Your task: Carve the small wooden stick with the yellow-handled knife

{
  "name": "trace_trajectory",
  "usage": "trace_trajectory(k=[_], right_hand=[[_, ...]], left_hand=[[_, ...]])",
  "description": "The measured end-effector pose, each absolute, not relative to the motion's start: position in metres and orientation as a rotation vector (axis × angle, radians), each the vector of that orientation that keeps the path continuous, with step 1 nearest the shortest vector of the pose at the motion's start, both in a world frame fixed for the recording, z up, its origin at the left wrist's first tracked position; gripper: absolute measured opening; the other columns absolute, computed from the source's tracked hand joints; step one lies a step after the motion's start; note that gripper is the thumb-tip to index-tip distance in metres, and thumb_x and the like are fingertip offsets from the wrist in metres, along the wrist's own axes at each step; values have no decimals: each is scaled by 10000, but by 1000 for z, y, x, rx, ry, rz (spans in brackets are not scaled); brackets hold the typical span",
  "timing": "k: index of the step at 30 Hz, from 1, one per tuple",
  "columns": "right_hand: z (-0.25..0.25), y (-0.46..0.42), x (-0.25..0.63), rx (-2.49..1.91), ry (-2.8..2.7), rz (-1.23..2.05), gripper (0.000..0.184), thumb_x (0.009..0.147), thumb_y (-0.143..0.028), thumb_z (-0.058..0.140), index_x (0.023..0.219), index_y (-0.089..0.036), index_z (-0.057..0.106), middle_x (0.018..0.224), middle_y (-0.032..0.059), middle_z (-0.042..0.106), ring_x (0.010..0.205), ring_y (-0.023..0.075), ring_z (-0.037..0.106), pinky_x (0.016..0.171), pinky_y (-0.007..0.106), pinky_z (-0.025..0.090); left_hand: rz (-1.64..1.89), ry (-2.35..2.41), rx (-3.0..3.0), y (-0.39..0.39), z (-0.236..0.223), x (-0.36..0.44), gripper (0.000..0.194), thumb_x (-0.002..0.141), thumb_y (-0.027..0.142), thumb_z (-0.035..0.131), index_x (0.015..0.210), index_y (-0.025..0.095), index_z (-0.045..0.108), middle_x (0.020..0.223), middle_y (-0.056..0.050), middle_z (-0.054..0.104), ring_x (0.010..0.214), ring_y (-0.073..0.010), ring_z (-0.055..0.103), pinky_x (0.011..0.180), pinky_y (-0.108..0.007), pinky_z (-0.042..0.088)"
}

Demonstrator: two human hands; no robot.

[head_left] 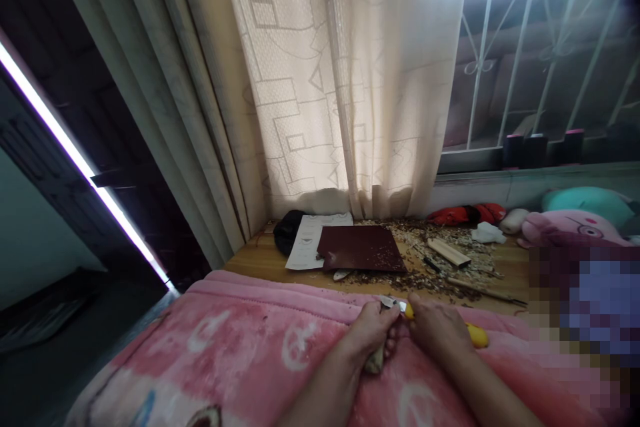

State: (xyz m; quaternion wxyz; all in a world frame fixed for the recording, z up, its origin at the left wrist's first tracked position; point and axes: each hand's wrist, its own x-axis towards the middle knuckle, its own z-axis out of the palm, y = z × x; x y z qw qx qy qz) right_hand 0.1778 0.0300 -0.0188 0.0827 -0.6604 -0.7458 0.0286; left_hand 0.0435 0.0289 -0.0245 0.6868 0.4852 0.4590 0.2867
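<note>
My left hand point(373, 330) grips a pale piece of wood point(374, 361), whose lower end shows below the fingers. My right hand point(435, 327) is shut around a yellow-handled carving knife point(477, 335), with the handle showing on both sides of the fist. The knife's metal blade point(393, 303) sits against the top of the left hand, and the fingers partly hide it. Both hands rest just above a pink fleece blanket point(240, 353). Most of the wood is hidden by my left hand.
Beyond the blanket, a wooden surface point(260, 260) holds wood shavings, dark red sandpaper point(361, 248), a printed paper sheet point(315, 240), a black cloth point(291, 230), a wood strip point(449, 252) and a long-handled tool point(485, 291). Plush toys point(570, 227) and a blurred patch lie to the right.
</note>
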Motion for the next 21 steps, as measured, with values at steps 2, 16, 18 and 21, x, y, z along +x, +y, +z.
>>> trace_trajectory(k=[2, 16, 18, 21], right_hand=[[-18, 30, 178, -1959, -2252, 85, 217, 674, -194, 352, 823, -180, 509, 744, 65, 588, 691, 160, 525, 566, 247, 289], [-16, 27, 178, -1948, -2276, 84, 233, 647, -178, 367, 829, -185, 513, 757, 57, 587, 706, 169, 519, 589, 259, 292], [-17, 27, 178, -1957, -2271, 95, 239, 644, -174, 364, 829, -185, 516, 756, 59, 587, 700, 167, 519, 587, 258, 293], [-16, 27, 178, -1958, -2272, 108, 244, 641, -171, 361, 825, -187, 520, 752, 57, 587, 700, 167, 518, 591, 259, 295]], left_hand=[[649, 1003, 1077, 29, -24, 42, 349, 635, 504, 426, 721, 168, 383, 493, 61, 368, 315, -25, 331, 316, -147, 256], [654, 947, 1068, 28, -23, 41, 294, 634, 436, 462, 722, 173, 367, 495, 66, 360, 320, -18, 318, 316, -138, 242], [648, 972, 1067, 28, -22, 41, 295, 631, 441, 464, 717, 177, 366, 487, 70, 357, 314, -20, 316, 316, -140, 243], [626, 995, 1060, 28, -21, 41, 302, 625, 448, 467, 722, 179, 370, 478, 74, 357, 307, -24, 320, 315, -143, 245]])
